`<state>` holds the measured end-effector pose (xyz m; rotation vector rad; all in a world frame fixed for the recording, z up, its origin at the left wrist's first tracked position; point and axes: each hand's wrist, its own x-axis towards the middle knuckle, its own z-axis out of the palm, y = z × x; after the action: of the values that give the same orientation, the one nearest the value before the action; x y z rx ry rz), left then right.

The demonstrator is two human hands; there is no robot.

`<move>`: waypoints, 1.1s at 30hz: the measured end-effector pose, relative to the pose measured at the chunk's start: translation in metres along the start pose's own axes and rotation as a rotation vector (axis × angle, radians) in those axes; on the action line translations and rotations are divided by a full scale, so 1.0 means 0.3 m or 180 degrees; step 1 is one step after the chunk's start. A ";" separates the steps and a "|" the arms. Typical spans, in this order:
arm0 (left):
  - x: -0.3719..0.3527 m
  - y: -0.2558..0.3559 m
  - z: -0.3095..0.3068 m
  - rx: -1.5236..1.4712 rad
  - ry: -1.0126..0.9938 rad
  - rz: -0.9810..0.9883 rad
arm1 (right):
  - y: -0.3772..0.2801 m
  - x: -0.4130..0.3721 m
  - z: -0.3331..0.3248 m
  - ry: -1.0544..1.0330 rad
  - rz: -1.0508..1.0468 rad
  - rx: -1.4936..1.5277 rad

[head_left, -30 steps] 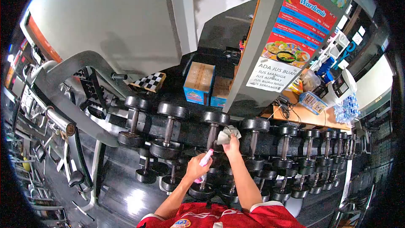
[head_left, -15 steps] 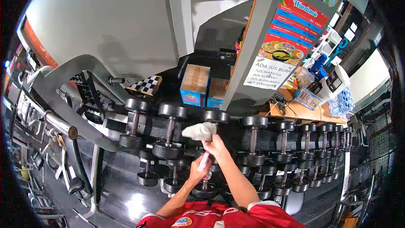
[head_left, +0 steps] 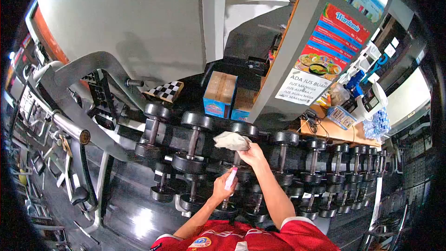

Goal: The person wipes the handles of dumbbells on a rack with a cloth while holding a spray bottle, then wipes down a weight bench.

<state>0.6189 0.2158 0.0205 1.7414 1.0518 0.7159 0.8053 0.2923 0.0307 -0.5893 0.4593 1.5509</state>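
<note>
My right hand point(head_left: 253, 154) is closed around a bunched whitish cloth point(head_left: 231, 141), held over the far head of a black dumbbell point(head_left: 245, 129) on the rack. Lower and to the left, my left hand point(head_left: 224, 188) is wrapped round what looks like a spray bottle point(head_left: 231, 179) with a pink-and-white top. Most of the bottle is hidden by the fingers. Its pink end points forward, just below the right hand, near the dumbbell's metal handle. Another dumbbell point(head_left: 193, 143) lies to the left of the cloth, and one more point(head_left: 282, 157) to the right of my right wrist.
Two rows of dumbbells run to the right. Grey-framed gym equipment point(head_left: 100, 60) stands at the left. Behind the rack are blue-and-brown cartons point(head_left: 220, 88), a checkered board point(head_left: 165, 91), a pillar with menu posters point(head_left: 320, 51) and a wooden table point(head_left: 341, 132) with goods.
The view has shifted, so the surroundings sit farther right. My right hand and the cloth have moved right, away from the bottle top. Both hands keep their hold.
</note>
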 end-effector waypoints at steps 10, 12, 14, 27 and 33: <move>0.006 0.040 -0.013 -0.0126 0.0142 -0.0005 | 0.052 -0.394 -0.143 -0.0019 -0.1470 -0.0765; 0.010 0.017 -0.007 -0.0089 0.0220 0.0385 | 0.077 -0.443 -0.164 0.0026 -0.1559 -0.0738; 0.008 0.013 -0.008 -0.0134 0.0192 0.0398 | 0.106 -0.471 -0.152 0.0058 -0.1744 -0.0760; 0.017 0.008 -0.029 -0.0134 0.0002 0.0417 | 0.024 0.002 -0.049 -0.0114 -0.0390 -0.0927; 0.005 0.036 -0.017 -0.0069 0.0118 -0.0076 | -0.037 -0.297 -0.006 0.0011 -0.2268 -0.1616</move>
<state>0.6192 0.2174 0.0325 1.7002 1.0847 0.7445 0.8179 0.2221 0.0851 -1.0145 -0.1590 0.9642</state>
